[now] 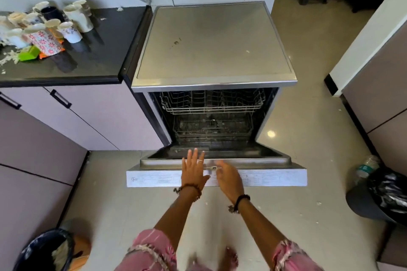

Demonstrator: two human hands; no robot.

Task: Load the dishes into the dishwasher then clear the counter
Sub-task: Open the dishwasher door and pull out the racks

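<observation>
A steel dishwasher (214, 44) stands in front of me with its door (271, 177) folded down flat. Inside, the upper wire rack (211, 101) and lower wire rack (212, 130) hold no dishes that I can see. My left hand (193, 168) lies over the door's top edge with fingers straight and spread. My right hand (228, 175) hovers beside it over the same edge, fingers relaxed and a little blurred. Neither hand holds anything. Several cups and mugs (46, 23), most white, one dark, one with red flowers, cluster on the black counter (99, 50) at the far left.
A green and an orange object (29, 54) and white scraps lie beside the mugs. Pink cabinets (66, 125) run under the counter. A black bin (47, 251) stands at my lower left. A lined bin (383, 196) with a plastic bottle (366, 166) stands at the right.
</observation>
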